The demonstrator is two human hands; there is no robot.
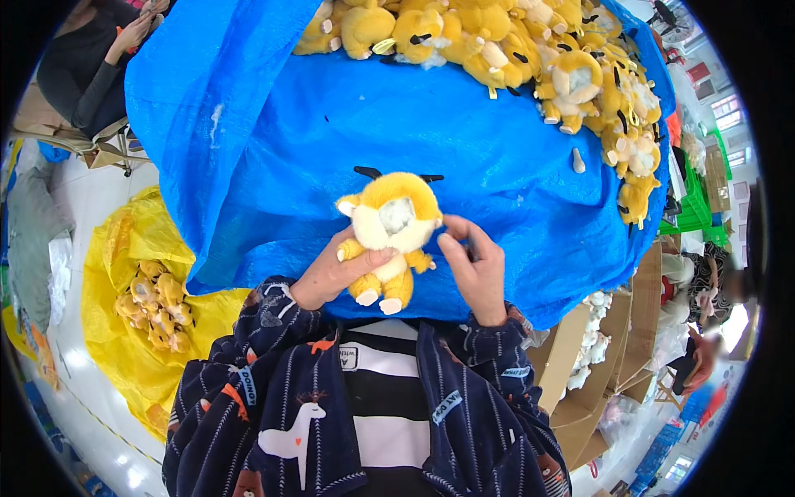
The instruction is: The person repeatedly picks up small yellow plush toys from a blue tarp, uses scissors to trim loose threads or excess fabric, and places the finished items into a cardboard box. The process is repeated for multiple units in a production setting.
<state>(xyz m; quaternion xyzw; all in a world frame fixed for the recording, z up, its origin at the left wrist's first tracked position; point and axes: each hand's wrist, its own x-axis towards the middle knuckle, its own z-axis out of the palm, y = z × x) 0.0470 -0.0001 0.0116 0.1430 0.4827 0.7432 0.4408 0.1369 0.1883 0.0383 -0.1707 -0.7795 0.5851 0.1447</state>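
My left hand point(335, 269) is closed round the body of a yellow and cream plush toy point(397, 195), its thumb lying across the belly. The toy is held upright, feet down, and white stuffing point(397, 215) shows through a round opening in the face. Two black strips stick out above its head. Close to the toy's right-hand ear is my right hand point(476, 269), with bent fingers and a gap between thumb and forefinger; nothing shows between them. Underneath lies a blue plastic sheet point(290, 141).
Many similar plush toys point(489, 41) are heaped along the sheet's far and right edges. A small pale object point(578, 160) lies near them. At left, a yellow sheet point(108, 306) holds more small toys point(156, 306). Cardboard boxes point(571, 356) stand at right. Another person point(91, 66) sits far left.
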